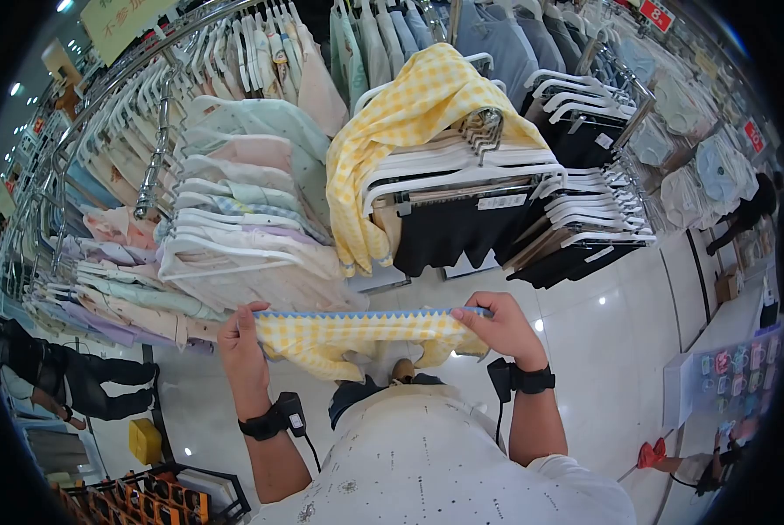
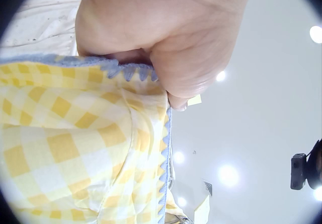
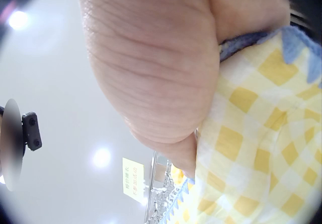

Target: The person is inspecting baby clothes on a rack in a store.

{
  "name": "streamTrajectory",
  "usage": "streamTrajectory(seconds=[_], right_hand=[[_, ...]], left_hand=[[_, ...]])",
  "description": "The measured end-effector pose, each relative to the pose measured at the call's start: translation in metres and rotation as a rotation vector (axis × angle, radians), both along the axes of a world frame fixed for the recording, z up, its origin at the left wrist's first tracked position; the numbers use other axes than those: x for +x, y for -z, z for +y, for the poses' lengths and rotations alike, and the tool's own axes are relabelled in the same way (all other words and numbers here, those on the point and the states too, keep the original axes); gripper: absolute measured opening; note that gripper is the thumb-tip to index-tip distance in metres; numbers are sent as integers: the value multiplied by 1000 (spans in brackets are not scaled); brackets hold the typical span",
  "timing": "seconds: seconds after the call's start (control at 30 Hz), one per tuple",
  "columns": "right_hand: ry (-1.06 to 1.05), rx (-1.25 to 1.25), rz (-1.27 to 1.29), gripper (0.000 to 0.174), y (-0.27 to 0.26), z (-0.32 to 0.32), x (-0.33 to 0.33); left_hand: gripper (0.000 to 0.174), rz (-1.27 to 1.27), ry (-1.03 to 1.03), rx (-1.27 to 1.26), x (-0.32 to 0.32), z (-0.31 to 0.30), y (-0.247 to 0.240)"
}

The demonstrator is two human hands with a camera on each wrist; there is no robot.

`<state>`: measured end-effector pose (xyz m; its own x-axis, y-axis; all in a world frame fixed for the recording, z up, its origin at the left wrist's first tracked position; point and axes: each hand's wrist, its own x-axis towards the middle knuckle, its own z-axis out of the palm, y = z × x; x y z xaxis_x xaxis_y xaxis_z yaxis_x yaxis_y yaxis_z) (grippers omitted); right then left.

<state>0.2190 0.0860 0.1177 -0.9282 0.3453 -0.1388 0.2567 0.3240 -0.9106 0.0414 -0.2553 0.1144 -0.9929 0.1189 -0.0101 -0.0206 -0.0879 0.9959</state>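
A yellow-and-white checked garment [image 1: 365, 337] with a blue zigzag edge is stretched sideways in front of the person's body. At its left end my left hand [image 1: 245, 350] pinches the edge between thumb and fingers. My right hand [image 1: 506, 328] grips the opposite end of the same blue-trimmed edge, so the top line runs nearly straight between them. Below it the cloth hangs in loose folds. In the left wrist view the checked cloth [image 2: 65, 148] falls below the hand, its fingers partly hidden. The right wrist view shows the cloth [image 3: 251, 133] beside the palm.
Another yellow checked garment [image 1: 409, 101] is draped over a rack of black shorts [image 1: 466, 227] on white hangers. Pale clothes [image 1: 243, 192] hang at the left. People stand at both sides, and a yellow box [image 1: 145, 440] is on the floor at lower left.
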Motion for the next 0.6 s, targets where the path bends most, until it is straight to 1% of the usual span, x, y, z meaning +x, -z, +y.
streamTrajectory(seconds=[0.27,0.43,0.53,0.6], right_hand=[[-60,19,-38,33,-3,-8,-16],[-57,15,-60,33,-6,-24,-27],[-73,10,-40,32,-13,-39,-35],[-100,-100,-6,31,-17,-49,-41]], left_hand=[[41,-27,-16,16,-2,-15,-2],[41,-26,-37,19,-14,-33,3],[43,-9,-31,24,-22,-47,-3],[42,1,-42,15,-28,-60,-9]])
